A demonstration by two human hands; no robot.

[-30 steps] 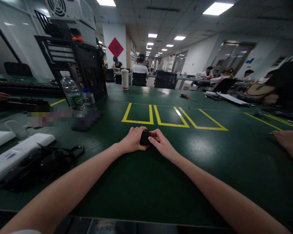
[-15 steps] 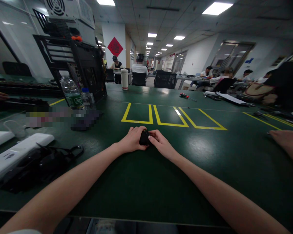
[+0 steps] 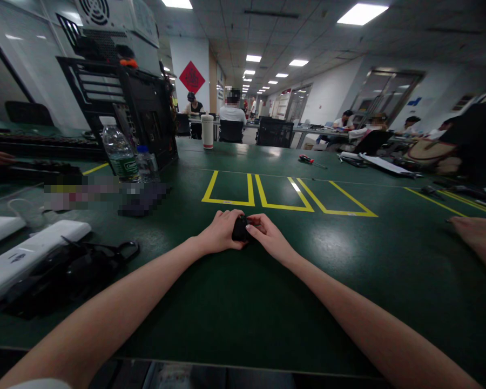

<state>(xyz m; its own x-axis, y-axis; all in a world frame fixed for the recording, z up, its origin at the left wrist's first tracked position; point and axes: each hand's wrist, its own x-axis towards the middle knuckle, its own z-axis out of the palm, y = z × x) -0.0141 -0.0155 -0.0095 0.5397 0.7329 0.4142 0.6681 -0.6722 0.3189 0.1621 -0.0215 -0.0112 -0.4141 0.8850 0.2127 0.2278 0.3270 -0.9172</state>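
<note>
A small black object sits between my two hands, low over the green tabletop; its kind cannot be made out. My left hand is closed around its left side, fingers over the top and thumb below. On its right side my right hand pinches with thumb and fingertips, touching the object's edge. Fingers cover much of the object. Just beyond the hands, yellow tape outlines mark the table.
At left are a white power strip, a tangle of black straps, plastic bottles and a computer case. Farther back stand a white cup and a red screwdriver. Another person's hand rests at right.
Both hands keep their place around the black object. The fingers of my right hand shift only slightly at its edge.
</note>
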